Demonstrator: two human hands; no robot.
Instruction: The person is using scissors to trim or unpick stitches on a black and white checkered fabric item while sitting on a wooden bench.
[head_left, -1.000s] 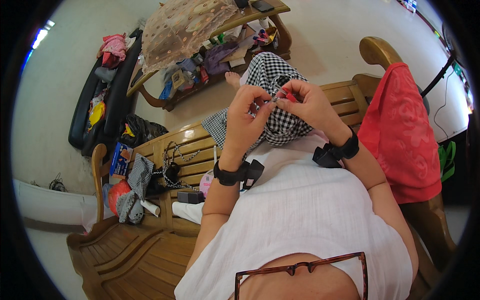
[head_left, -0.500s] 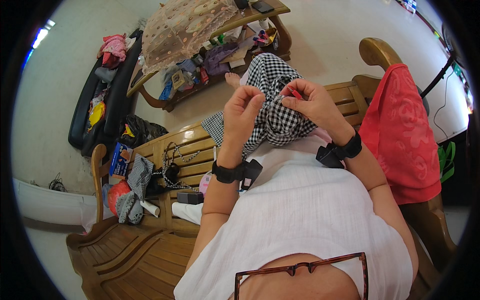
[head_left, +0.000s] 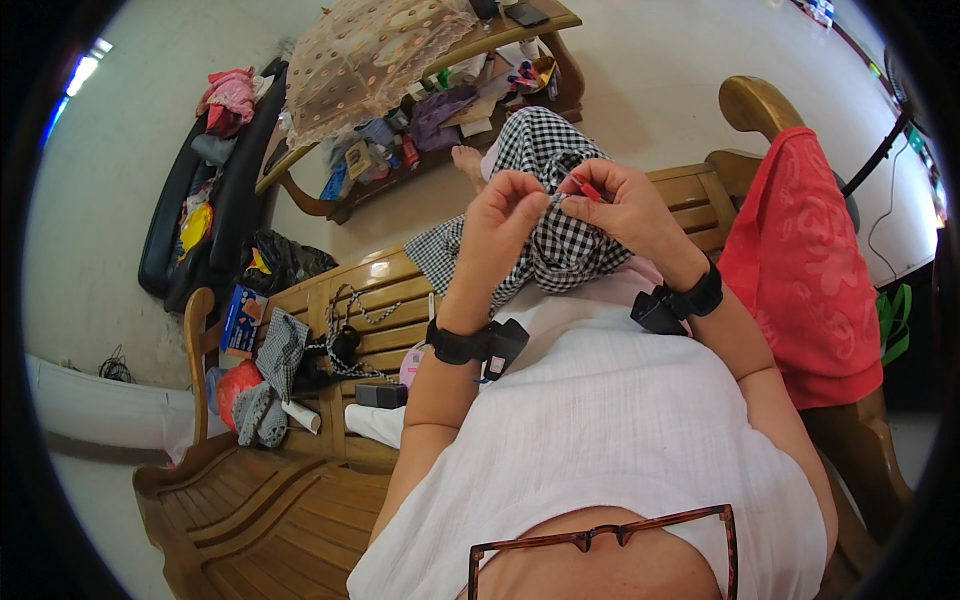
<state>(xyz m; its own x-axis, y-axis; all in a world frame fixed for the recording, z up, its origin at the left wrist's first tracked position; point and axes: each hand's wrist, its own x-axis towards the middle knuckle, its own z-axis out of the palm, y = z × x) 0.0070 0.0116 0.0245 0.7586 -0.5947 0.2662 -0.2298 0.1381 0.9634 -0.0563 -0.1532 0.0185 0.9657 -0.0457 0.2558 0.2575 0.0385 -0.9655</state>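
My left hand is closed in a pinch, thumb against forefinger. Whatever lies between those fingertips is too small to make out. Close beside it, my right hand grips a small red tool with a thin end; its exact kind does not show. The two sets of fingertips nearly meet. Beneath both hands, black-and-white gingham fabric lies bunched over my lap and legs. A dark band with a small box is strapped round each wrist.
I sit on a slatted wooden bench. On its left lie a braided cord, a dark box and a checked cloth. A red cloth drapes the right armrest. A low table with a full shelf stands ahead.
My left hand has moved right and a little inward, bringing its fingertips nearer my right hand. The right hand has barely moved, though more of the red tool shows.
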